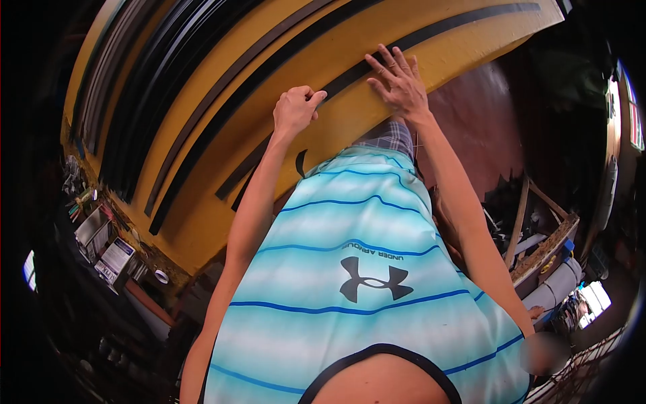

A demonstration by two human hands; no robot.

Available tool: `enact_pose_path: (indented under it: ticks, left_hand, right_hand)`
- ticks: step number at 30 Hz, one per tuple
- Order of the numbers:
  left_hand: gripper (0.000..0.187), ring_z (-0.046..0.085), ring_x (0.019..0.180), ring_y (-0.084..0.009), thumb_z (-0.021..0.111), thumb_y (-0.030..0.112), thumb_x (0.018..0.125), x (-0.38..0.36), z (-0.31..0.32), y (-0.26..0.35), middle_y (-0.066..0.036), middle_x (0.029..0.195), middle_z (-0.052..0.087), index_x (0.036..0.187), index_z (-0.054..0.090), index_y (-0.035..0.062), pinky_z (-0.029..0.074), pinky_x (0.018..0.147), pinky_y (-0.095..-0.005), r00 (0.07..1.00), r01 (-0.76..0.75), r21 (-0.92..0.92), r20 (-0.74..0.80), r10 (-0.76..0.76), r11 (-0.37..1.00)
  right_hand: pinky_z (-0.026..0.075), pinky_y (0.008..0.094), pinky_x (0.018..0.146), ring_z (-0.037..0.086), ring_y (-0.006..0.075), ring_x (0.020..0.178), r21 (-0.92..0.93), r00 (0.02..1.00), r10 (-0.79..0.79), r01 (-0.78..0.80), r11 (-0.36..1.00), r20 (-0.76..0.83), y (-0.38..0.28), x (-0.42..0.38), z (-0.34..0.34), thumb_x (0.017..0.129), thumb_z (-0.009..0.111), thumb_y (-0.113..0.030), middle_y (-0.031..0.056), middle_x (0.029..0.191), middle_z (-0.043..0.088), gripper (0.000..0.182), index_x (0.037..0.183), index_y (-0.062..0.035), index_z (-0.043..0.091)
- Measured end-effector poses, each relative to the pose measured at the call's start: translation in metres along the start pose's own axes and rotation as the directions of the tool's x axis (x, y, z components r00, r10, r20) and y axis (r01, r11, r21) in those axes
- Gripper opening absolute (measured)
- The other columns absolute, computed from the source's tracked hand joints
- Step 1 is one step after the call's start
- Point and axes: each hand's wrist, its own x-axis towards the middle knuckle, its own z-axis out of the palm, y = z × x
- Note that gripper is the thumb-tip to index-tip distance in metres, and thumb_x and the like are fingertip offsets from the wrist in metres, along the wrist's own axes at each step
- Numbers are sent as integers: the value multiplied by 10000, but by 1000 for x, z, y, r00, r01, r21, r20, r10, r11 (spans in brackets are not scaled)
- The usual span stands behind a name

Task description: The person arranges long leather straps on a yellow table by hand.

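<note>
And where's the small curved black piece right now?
In the head view, the small black piece lies on the yellow tabletop just left of centre, between the left forearm and the striped shirt.

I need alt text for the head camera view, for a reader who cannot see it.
A person's left hand curls over a long dark strip on a yellow surface; the right hand spreads over it. More strips lie alongside.

Light: table [350,121] bright, surroundings dim | Sheen: dark strips [178,47] | Edges: black, fisheye-bowed | Blur: round patch [546,353], lower right
</note>
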Motion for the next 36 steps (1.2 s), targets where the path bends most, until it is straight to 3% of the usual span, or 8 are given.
enact_pose_path:
  ticks: [5, 8, 11, 14, 21, 27, 34, 36]
  left_hand:
    - [390, 693, 649, -192, 652, 435, 945, 5, 0, 1, -49, 652, 710, 811, 719, 75, 532, 723, -363, 1000, 23, 6, 11, -23, 1000]
    - [385, 688, 628, -185, 645, 418, 954, 3, -2, 2, -53, 663, 715, 821, 719, 64, 535, 731, -358, 999, 25, -14, 40, -25, 1000]
    - [362, 684, 613, -175, 644, 397, 959, 8, -5, -1, -60, 691, 727, 867, 729, 57, 535, 712, -347, 997, 28, -46, 80, -25, 999]
    - [357, 683, 629, -178, 648, 387, 960, 7, -8, 6, -66, 707, 732, 914, 737, 45, 532, 716, -330, 993, 25, -52, 113, -19, 998]
    - [332, 652, 686, -131, 681, 302, 981, 5, -19, 1, -73, 791, 735, 1096, 732, -5, 518, 716, -295, 980, -32, -130, 193, 57, 991]
    - [460, 654, 1051, -172, 695, 286, 968, 0, -59, -13, -132, 1199, 702, 1317, 628, -7, 512, 886, -285, 824, -89, -155, 543, 160, 984]
    - [449, 690, 1056, -203, 628, 352, 1016, -12, -48, -20, -150, 1117, 742, 1287, 630, -6, 535, 879, -310, 924, -173, -8, 344, 165, 985]
    - [415, 652, 774, -150, 656, 348, 985, -11, -34, -23, -107, 904, 762, 1201, 671, -6, 513, 706, -285, 944, -173, -135, 260, 204, 976]
  right_hand:
    - [156, 533, 1253, 242, 275, 1544, -211, 986, 158, -145, 967, 46, 63, 14, -14, 1016, 389, -635, 2, 1694, 212, 643, 1595, -366, 315]
    - [259, 492, 1222, 373, 289, 1479, -229, 947, 236, -285, 931, -221, 60, 25, -10, 1004, 516, -533, 79, 1632, 357, 636, 1557, -234, 421]
    - [440, 389, 1048, 604, 271, 1202, 169, 990, -133, 138, 976, -39, -8, 36, -38, 829, 778, -189, 92, 1314, 661, 521, 1322, -96, 633]
    - [461, 368, 998, 622, 250, 1126, 185, 909, -415, 402, 897, 37, -50, 45, -26, 811, 793, -174, 49, 1234, 645, 475, 1259, -109, 652]
    - [490, 370, 954, 629, 250, 1093, 174, 859, -503, 483, 858, 99, -37, 58, -11, 827, 765, -192, 54, 1151, 628, 361, 1156, -109, 641]
    - [493, 383, 949, 615, 265, 1088, 137, 835, -539, 525, 840, 109, -29, 55, -12, 789, 787, -120, 63, 1168, 610, 448, 1204, -95, 620]
    - [503, 382, 938, 618, 263, 1094, 182, 871, -463, 434, 882, 165, -6, 63, -26, 778, 792, -87, 67, 1171, 609, 461, 1218, -96, 654]
    - [518, 383, 913, 628, 270, 1069, 247, 918, -316, 257, 934, 239, -8, 62, -30, 787, 788, -85, 74, 1168, 606, 454, 1222, -121, 662]
